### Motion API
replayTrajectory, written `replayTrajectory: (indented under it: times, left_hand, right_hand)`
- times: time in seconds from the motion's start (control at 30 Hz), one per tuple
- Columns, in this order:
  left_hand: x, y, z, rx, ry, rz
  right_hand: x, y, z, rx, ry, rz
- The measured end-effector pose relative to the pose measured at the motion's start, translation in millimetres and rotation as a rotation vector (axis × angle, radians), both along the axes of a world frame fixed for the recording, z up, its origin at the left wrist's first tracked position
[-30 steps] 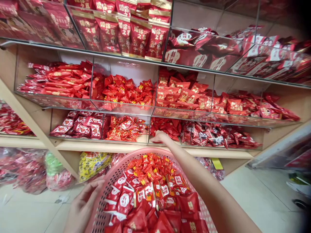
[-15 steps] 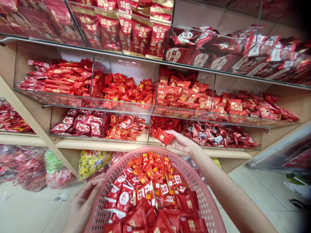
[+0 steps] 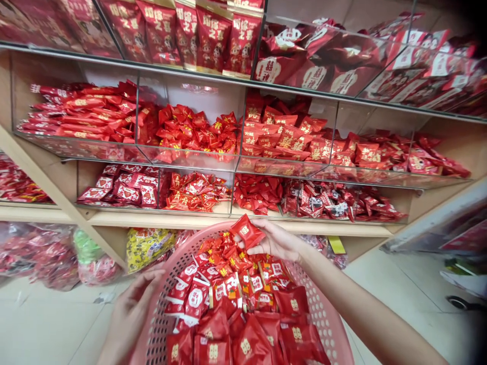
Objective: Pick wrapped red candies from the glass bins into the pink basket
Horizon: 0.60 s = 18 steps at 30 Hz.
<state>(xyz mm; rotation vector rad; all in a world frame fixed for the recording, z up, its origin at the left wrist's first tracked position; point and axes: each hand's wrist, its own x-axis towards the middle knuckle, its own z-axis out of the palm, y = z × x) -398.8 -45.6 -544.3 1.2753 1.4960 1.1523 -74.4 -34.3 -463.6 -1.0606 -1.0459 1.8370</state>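
Observation:
My right hand [image 3: 276, 238] pinches a red wrapped candy [image 3: 248, 231] with a gold double-happiness print, just above the far part of a pink perforated basket [image 3: 152, 324]. Below it, small red candies with yellow print [image 3: 236, 258] fill the basket's far end. White-and-red packets [image 3: 196, 296] lie along the left, gold-edged packets [image 3: 226, 291] in the middle, and larger dark red packets [image 3: 247, 344] nearest me. My left hand [image 3: 139, 299] grips the basket's left rim, its fingertips partly hidden against the outside.
Ahead stands a wooden shelf [image 3: 213, 219] with clear dividers, its compartments holding red sweets [image 3: 258, 195]. A clear front panel [image 3: 182, 152] edges the middle tier. Bagged sweets in yellow [image 3: 150, 246] and red [image 3: 38, 253] sit underneath, by the tiled floor [image 3: 45, 324].
My right hand has moved from the lower shelf compartment back over the basket, carrying the red candy. The left hand stays at the rim. The view has shifted slightly.

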Motion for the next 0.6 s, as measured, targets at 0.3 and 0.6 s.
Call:
replayTrajectory:
  times: [0.3,0.6]
  left_hand:
    - [1,1,3.8,0.021,0.011,-0.024]
    - [2,2,1.9,0.027,0.024,-0.023]
  right_hand:
    - [-9,-39,-6,0.002,-0.136,0.147]
    - [-30,-115,-7,0.184,-0.530,0.418]
